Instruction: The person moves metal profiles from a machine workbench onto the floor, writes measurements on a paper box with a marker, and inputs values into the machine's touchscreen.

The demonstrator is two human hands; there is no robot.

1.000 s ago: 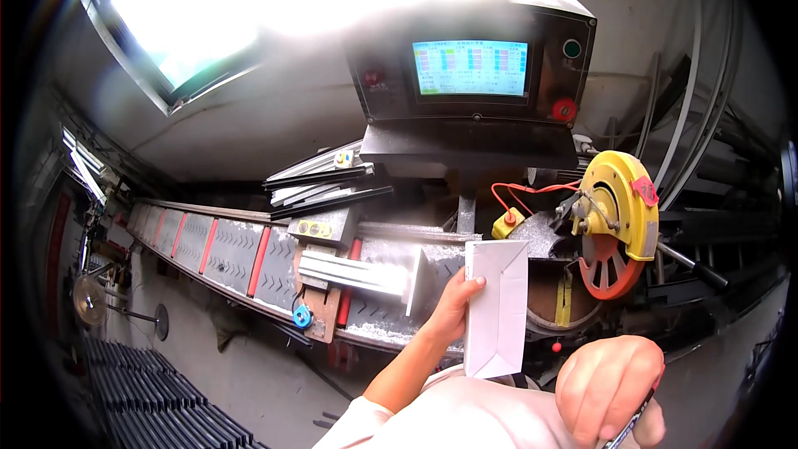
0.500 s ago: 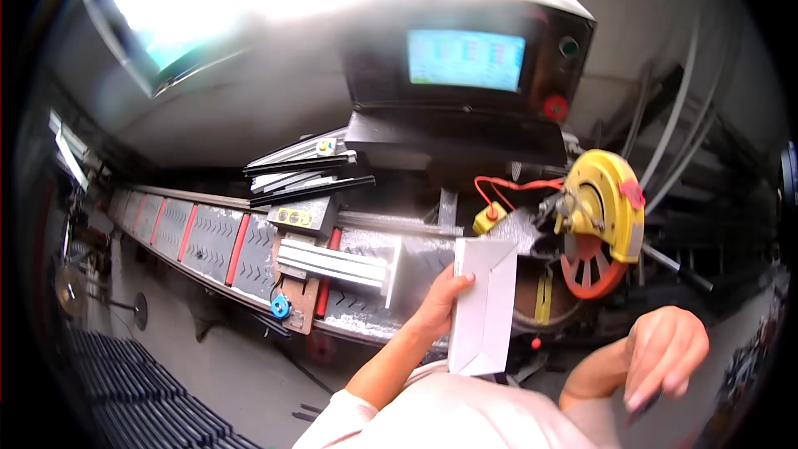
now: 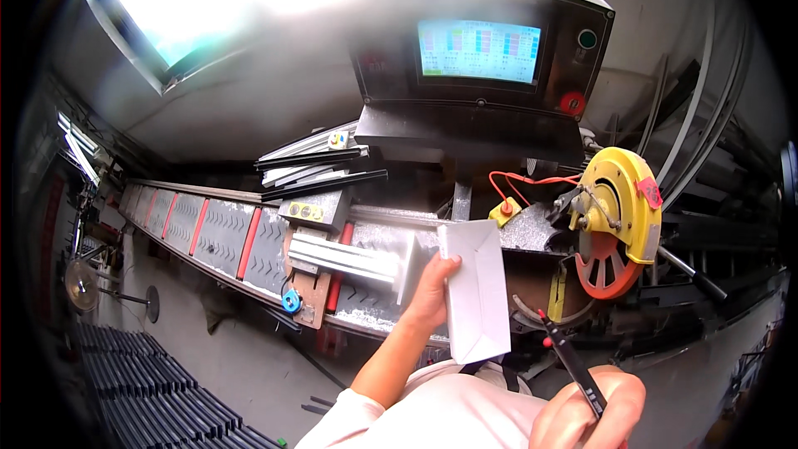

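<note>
My left hand [image 3: 428, 295] grips the left edge of a flat white piece with crease lines [image 3: 480, 299], which looks like a folded paper or a slim carton. Its thumb lies on the face and its other fingers are hidden behind. At the lower right, my right hand [image 3: 594, 411] is closed round a black marker pen [image 3: 572, 359]. The pen's red tip points up and left, a short way right of the white piece and apart from it.
A saw with a yellow guard [image 3: 619, 199] and a red-orange lower cover stands at right. The long machine bed [image 3: 224, 237] runs left, with metal profiles [image 3: 320, 168] behind it. Above is a screen panel [image 3: 479, 51]. Black bars [image 3: 158, 391] lie at lower left.
My right hand has moved left and down, bringing the marker into clear sight. The white piece has tilted and shifted slightly left and up in my left hand.
</note>
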